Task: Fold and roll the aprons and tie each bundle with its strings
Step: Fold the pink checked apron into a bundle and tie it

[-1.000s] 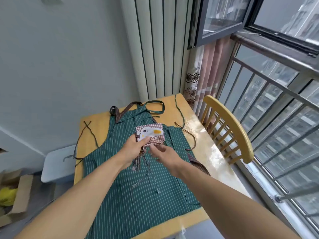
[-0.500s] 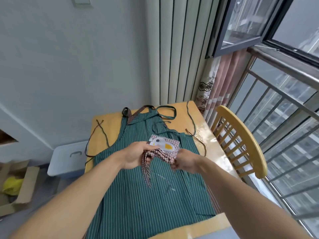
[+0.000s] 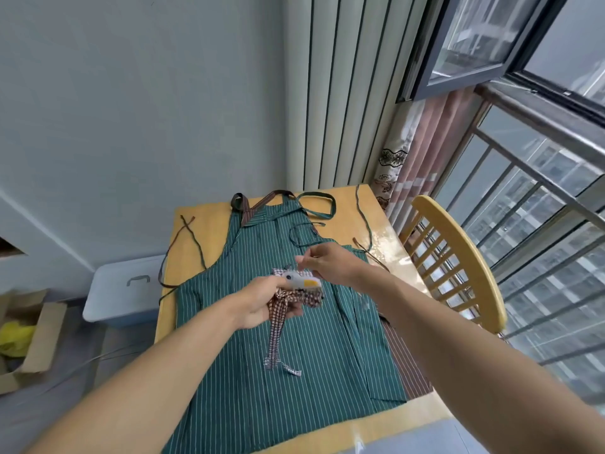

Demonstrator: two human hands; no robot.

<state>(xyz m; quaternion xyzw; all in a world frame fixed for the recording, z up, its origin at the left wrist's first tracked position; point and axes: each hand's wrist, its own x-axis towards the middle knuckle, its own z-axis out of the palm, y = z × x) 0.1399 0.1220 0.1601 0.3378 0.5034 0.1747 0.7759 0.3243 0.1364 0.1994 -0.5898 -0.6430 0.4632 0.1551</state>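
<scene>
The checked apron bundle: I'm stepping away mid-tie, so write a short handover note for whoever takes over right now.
Left hand grips the rolled checked bundle above the green striped apron.
Right hand pinches something thin, lifted just beyond the bundle; likely a string, too blurred to confirm.
One checked strap hangs loose from the bundle onto the green apron.
Done: checked apron folded and rolled.
Left: finish its tie; then fold, roll and tie the green apron, which lies flat on the table, strings spread, with a brown striped apron showing under it.

surface: wooden table [image 3: 203, 221] | on it: green striped apron [image 3: 294, 355] spread flat, strings [image 3: 183, 244] trailing
</scene>
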